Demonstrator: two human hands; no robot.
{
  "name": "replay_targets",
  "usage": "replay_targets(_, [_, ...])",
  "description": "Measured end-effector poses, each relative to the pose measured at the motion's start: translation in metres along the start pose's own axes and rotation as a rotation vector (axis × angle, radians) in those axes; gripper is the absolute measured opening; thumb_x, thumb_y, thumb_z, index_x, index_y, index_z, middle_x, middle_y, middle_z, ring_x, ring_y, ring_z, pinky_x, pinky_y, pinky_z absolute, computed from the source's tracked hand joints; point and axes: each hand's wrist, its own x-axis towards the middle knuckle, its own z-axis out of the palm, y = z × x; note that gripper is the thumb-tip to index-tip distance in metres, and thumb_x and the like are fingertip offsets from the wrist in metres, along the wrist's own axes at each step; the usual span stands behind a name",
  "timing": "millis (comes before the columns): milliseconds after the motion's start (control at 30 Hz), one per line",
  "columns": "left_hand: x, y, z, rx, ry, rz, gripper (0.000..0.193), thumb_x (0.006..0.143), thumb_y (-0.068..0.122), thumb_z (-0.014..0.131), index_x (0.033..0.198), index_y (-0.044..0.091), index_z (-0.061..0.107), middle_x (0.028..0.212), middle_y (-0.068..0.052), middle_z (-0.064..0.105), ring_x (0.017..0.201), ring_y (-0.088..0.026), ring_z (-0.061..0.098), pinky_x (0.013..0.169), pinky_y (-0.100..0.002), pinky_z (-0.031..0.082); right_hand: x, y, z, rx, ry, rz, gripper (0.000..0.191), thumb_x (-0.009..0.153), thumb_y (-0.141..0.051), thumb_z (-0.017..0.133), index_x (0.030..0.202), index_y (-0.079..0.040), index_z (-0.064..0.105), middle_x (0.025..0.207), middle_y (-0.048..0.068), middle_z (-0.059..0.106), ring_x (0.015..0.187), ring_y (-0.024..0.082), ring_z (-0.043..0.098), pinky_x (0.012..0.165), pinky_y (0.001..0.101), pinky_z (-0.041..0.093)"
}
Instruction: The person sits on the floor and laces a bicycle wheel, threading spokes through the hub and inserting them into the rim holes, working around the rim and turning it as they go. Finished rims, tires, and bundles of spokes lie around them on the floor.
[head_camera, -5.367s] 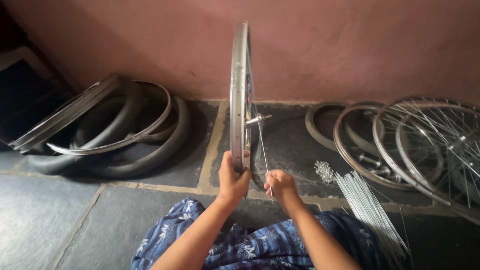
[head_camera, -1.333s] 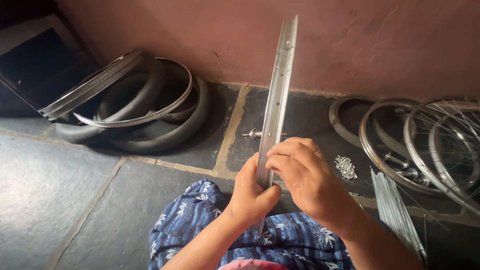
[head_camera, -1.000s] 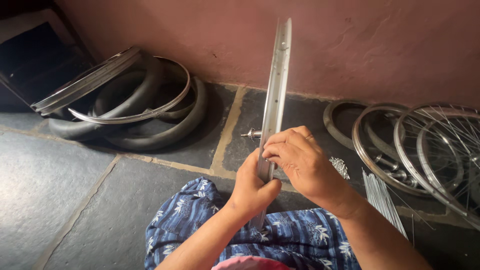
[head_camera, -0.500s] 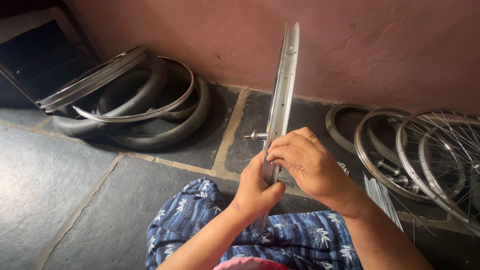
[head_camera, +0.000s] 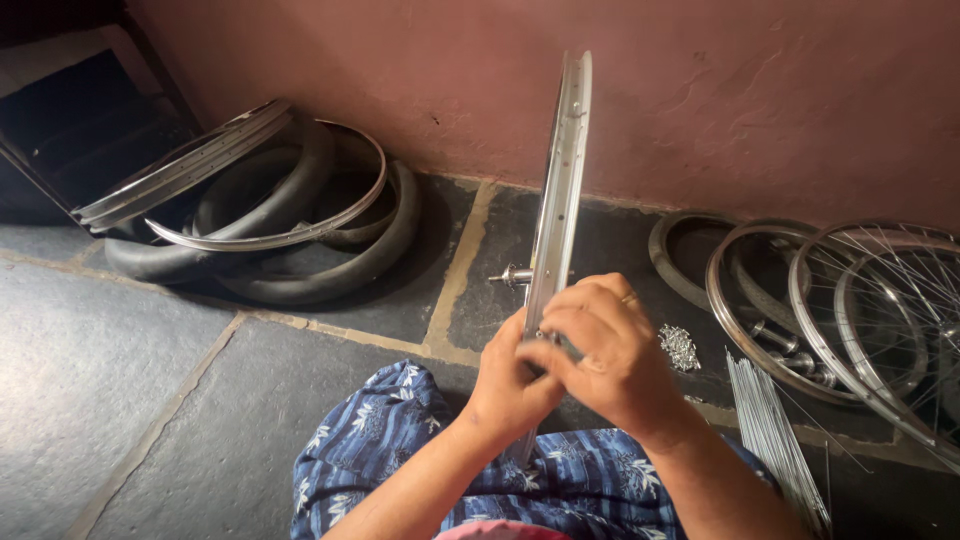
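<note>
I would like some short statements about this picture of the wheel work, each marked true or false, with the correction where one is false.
1. Both hands are on the upright wheel rim. True: the left hand and the right hand meet at its lower part.
2. The rim lies flat on the floor. False: it stands on edge in front of the person.
3. A heap of small metal nipples lies to the right of the hands. True.
4. The bundle of loose spokes is on the left side, beside the tyres. False: it lies on the right, near the spoked wheels.
5. Black tyres and bare rims lean by the wall on the left. True.
</note>
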Motion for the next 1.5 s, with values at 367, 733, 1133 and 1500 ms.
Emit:
replay_targets(367, [-0.002, -0.005, 0.007, -0.031, -0.019, 0.015, 0.040, 0.080, 0.010, 0.073, 0.119, 0.006, 0.065, 0.109, -0.012, 0.073, 0.101, -0.024, 0.074, 0.086, -0.035, 0.058, -0.045, 0.011, 0.032, 0.386, 0.270, 0.277, 0.057, 0.080, -0.004, 0.089, 0.127, -0.008, 0.057, 0.100, -0.002, 0.070, 0.086, 0.011, 0.070, 0.081, 0.0251, 0.055])
replay_targets(733, [-0.004, -0.004, 0.009, -0.098, -0.020, 0.065, 0.039, 0.082, 0.008, 0.074, 0.120, 0.005, 0.063, 0.106, -0.010, 0.072, 0.099, -0.018, 0.071, 0.088, -0.033, 0.057, -0.046, 0.003, 0.023, 0.182, 0.263, 0.219, 0.060, 0.080, -0.001, 0.088, 0.128, -0.005, 0.052, 0.102, 0.003, 0.074, 0.091, 0.016, 0.067, 0.083, 0.0287, 0.052])
replay_targets(1133, [-0.003, -0.007, 0.013, -0.149, -0.040, -0.039, 0.035, 0.083, 0.007, 0.071, 0.117, 0.003, 0.063, 0.104, -0.008, 0.072, 0.100, -0.014, 0.068, 0.087, -0.030, 0.057, -0.049, 0.004, 0.022, 0.243, 0.240, 0.236, 0.062, 0.084, 0.005, 0.081, 0.134, -0.003, 0.045, 0.100, 0.003, 0.071, 0.083, 0.015, 0.065, 0.081, 0.0301, 0.053])
replay_targets(1500, [-0.008, -0.015, 0.016, -0.111, -0.029, -0.009, 0.035, 0.082, 0.011, 0.076, 0.114, 0.003, 0.064, 0.101, -0.007, 0.073, 0.098, -0.014, 0.071, 0.086, -0.030, 0.057, -0.055, 0.004, 0.035, 0.354, 0.338, 0.290, 0.037, 0.086, 0.002, 0.086, 0.109, -0.008, 0.060, 0.100, 0.005, 0.072, 0.089, 0.013, 0.065, 0.081, 0.0256, 0.055])
